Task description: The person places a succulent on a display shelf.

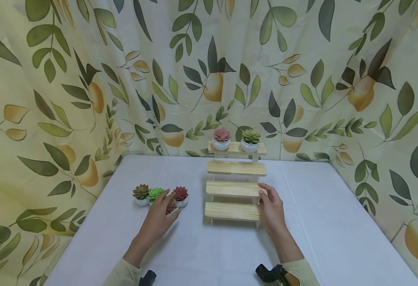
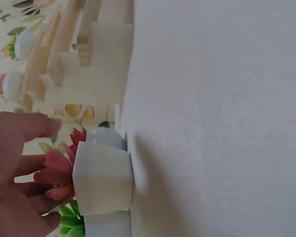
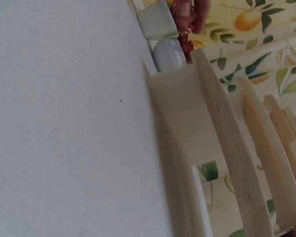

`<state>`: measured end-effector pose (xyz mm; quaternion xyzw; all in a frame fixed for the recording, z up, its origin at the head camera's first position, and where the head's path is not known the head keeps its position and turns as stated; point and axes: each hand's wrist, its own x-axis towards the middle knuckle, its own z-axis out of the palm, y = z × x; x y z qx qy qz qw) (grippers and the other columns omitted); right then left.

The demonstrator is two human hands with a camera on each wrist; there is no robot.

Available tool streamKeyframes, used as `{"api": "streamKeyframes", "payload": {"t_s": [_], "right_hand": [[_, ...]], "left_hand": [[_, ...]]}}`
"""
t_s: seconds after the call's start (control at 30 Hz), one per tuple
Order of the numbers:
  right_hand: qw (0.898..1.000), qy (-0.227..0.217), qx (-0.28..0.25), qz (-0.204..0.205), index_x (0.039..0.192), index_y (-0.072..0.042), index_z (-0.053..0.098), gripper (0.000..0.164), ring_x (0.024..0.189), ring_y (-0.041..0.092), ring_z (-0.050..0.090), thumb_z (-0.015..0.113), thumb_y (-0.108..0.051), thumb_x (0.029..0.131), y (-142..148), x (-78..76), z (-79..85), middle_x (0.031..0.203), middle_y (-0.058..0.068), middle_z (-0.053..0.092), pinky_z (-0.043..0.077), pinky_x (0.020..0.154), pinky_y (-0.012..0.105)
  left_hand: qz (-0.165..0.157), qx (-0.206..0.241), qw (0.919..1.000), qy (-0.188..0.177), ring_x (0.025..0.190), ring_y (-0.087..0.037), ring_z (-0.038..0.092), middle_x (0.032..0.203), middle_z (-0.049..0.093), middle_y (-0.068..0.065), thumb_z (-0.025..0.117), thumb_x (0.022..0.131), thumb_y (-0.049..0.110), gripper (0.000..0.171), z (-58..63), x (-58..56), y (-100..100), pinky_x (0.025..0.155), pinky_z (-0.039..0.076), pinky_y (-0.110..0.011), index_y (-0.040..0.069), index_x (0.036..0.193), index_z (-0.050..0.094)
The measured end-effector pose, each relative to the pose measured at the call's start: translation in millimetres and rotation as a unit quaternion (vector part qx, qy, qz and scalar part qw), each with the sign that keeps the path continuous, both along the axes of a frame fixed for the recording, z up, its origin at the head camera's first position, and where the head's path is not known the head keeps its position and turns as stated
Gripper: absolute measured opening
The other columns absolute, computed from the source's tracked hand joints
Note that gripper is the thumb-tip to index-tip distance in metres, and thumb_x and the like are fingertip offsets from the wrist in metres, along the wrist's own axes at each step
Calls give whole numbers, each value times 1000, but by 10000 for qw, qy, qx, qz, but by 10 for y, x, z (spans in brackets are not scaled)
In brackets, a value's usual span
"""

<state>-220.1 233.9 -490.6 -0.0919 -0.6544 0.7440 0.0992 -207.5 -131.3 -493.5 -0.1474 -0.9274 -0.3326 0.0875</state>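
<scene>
My left hand (image 1: 159, 218) reaches over a potted succulent (image 1: 171, 207) on the table. In the left wrist view its reddish-pink leaves lie among the fingers, above a white angular pot (image 2: 103, 177); the thumb stands away from the pot. Close around are a dark red succulent (image 1: 181, 193), a bright green one (image 1: 155, 193) and a brownish-green one (image 1: 141, 192). My right hand (image 1: 274, 208) holds the right end of a stepped wooden stand (image 1: 232, 211), fingertips at a middle shelf. Most of this hand is outside the right wrist view.
On the stand's top shelf sit a pink succulent (image 1: 221, 137) and a green succulent (image 1: 250, 139), both in round white pots. A white cloth (image 1: 205, 254) covers the table. Behind it hangs a leaf-and-fruit patterned curtain (image 1: 123, 79).
</scene>
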Motion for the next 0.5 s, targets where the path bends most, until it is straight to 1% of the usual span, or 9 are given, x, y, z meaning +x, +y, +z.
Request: {"api": "streamKeyframes", "payload": {"t_s": [0.13, 0.27, 0.37, 0.43, 0.5], "right_hand": [[10000, 18, -9, -12, 148, -2, 46, 37, 148, 23, 33, 44, -13, 112, 11, 7, 13, 165, 10, 30, 30, 119, 36], [9999, 61, -78, 48, 149, 0, 44, 39, 148, 22, 33, 44, -13, 112, 15, 3, 13, 165, 11, 30, 30, 119, 35], [9999, 57, -117, 40, 148, 0, 44, 38, 147, 22, 34, 44, -12, 112, 14, -5, 8, 164, 11, 31, 31, 119, 35], [9999, 33, -119, 31, 147, -1, 45, 37, 147, 22, 34, 44, -11, 112, 8, -4, 12, 165, 12, 30, 31, 119, 35], [9999, 7, -96, 29, 147, -1, 46, 37, 147, 23, 34, 44, -12, 112, 0, -2, 17, 165, 13, 30, 31, 118, 35]], "left_hand": [[-112, -353, 9990, 264, 138, -45, 45, 148, 51, -20, 82, 88, 5, 59, -6, 31, -18, 109, 41, -59, 2, 142, 60], [-203, -573, 9961, 640, 133, -44, 51, 139, 58, -21, 84, 79, -6, 59, 7, 51, -34, 110, 39, -61, 0, 135, 65], [-222, -690, 9948, 722, 132, -45, 52, 138, 59, -21, 85, 78, -7, 60, 24, 65, -40, 108, 41, -61, 0, 134, 65], [-246, -733, 9948, 663, 128, -43, 55, 138, 59, -20, 84, 80, -7, 58, 32, 86, -42, 101, 49, -57, 0, 134, 65], [-269, -715, 9954, 572, 125, -41, 58, 136, 59, -18, 84, 81, -7, 56, 43, 115, -47, 96, 53, -53, 1, 134, 66]]}}
